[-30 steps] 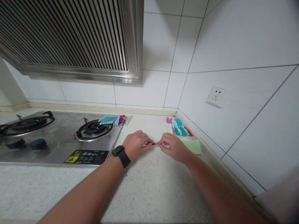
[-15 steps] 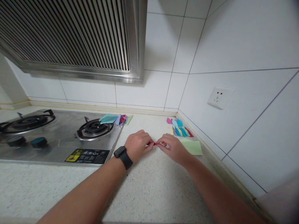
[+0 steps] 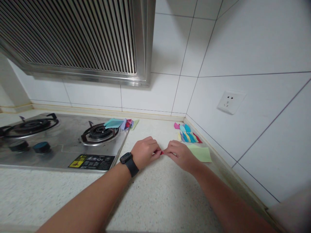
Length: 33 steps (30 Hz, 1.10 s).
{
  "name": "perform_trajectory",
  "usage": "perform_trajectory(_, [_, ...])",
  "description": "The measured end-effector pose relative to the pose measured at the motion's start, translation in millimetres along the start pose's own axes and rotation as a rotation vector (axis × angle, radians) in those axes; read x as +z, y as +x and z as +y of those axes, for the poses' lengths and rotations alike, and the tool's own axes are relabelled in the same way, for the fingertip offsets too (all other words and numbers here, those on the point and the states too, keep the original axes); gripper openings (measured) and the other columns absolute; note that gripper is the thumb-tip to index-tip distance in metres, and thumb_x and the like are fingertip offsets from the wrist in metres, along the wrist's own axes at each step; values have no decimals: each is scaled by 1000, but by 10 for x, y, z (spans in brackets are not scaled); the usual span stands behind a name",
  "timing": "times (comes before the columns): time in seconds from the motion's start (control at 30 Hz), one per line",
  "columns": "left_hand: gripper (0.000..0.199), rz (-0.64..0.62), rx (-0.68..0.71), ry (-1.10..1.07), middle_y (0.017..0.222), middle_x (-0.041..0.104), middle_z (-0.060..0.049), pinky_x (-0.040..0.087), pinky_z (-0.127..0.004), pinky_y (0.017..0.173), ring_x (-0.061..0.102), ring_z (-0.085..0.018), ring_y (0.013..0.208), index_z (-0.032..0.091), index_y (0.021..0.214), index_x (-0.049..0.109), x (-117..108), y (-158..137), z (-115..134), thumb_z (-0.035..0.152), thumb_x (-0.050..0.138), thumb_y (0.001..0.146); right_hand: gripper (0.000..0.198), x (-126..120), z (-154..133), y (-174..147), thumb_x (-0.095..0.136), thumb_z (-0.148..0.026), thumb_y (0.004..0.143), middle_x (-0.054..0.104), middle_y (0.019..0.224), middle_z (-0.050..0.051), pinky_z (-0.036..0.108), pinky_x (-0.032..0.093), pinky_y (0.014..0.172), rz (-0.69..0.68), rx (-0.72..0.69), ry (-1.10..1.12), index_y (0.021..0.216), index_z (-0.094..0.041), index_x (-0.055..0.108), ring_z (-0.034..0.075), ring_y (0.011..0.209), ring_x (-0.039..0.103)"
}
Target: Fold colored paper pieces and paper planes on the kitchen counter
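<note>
A small piece of red paper (image 3: 162, 152) shows between my fingertips, mostly hidden by them. My left hand (image 3: 145, 152), with a black watch on its wrist, pinches it from the left. From the other side my right hand (image 3: 180, 155) pinches it too, thumb and fingers pressed together. Just right of my right hand lies a pale green paper sheet (image 3: 201, 153). Behind it, small folded papers (image 3: 189, 137) in yellow, blue, purple and red sit in a row. Further back are pink and light blue folded pieces (image 3: 182, 127).
On the left a steel gas stove (image 3: 70, 142) with two burners is set into the speckled counter (image 3: 160, 200). Teal paper (image 3: 113, 123) and crumpled coloured papers (image 3: 127, 124) rest at its right corner. A range hood (image 3: 141, 79) hangs above; tiled walls and a socket (image 3: 230, 102) stand behind and right.
My fingertips have come closer together around the red paper, so less of it shows between them. The whole view has shifted slightly.
</note>
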<state>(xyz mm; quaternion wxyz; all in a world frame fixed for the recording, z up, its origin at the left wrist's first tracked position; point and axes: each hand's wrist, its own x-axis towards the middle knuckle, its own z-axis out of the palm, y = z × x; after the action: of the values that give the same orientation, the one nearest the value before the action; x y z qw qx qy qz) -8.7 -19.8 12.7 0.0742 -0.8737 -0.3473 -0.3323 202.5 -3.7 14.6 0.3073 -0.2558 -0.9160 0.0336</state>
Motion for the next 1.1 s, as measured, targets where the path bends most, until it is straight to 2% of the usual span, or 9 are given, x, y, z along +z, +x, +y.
perform_trajectory(0.13, [16, -2, -2, -35, 75, 64, -2, 42, -28, 70, 54, -16, 77, 20, 82, 67, 14, 4, -42, 25, 54, 89, 11, -15, 14, -12, 57, -19, 88, 60, 75, 2, 28, 40, 69, 29, 50, 32, 82, -19, 66, 15, 75, 55])
perform_trajectory(0.27, [16, 19, -24, -65, 90, 67, -3, 44, -29, 77, 56, -17, 86, 21, 99, 66, 5, 10, -79, 28, 53, 91, 11, -28, 64, -29, 58, -24, 88, 59, 74, 2, 28, 40, 65, 99, 163, 35, 83, -19, 66, 15, 71, 55])
perform_trajectory(0.4, [19, 39, -16, -52, 101, 64, -5, 46, -30, 79, 54, -18, 93, 23, 99, 67, -3, -1, -88, 34, 55, 89, 14, -12, 105, -41, 59, -29, 88, 59, 73, 1, 27, 40, 62, 123, 210, 50, 80, -19, 65, 14, 67, 54])
perform_trajectory(0.53, [17, 35, 11, -16, 104, 63, -5, 46, -31, 80, 53, -18, 95, 26, 98, 69, 23, -10, -95, 30, 55, 89, 15, 11, 108, -42, 59, -30, 87, 59, 73, 2, 27, 40, 61, 142, 225, 76, 81, -18, 65, 14, 66, 53])
perform_trajectory(0.83, [19, -13, 40, -6, 97, 64, -4, 45, -30, 79, 52, -17, 92, 23, 99, 68, 2, 14, -66, 23, 51, 91, 13, -15, 63, -23, 60, -31, 87, 60, 75, 2, 27, 42, 63, 112, 215, 136, 85, -19, 66, 14, 69, 54])
perform_trajectory(1.1, [22, -43, 79, 48, 101, 64, -4, 45, -29, 73, 51, -18, 94, 25, 98, 68, -24, 20, -23, 22, 47, 93, 13, 15, 61, -19, 60, -28, 87, 58, 72, 1, 28, 41, 63, 103, 191, 129, 80, -19, 66, 14, 68, 54])
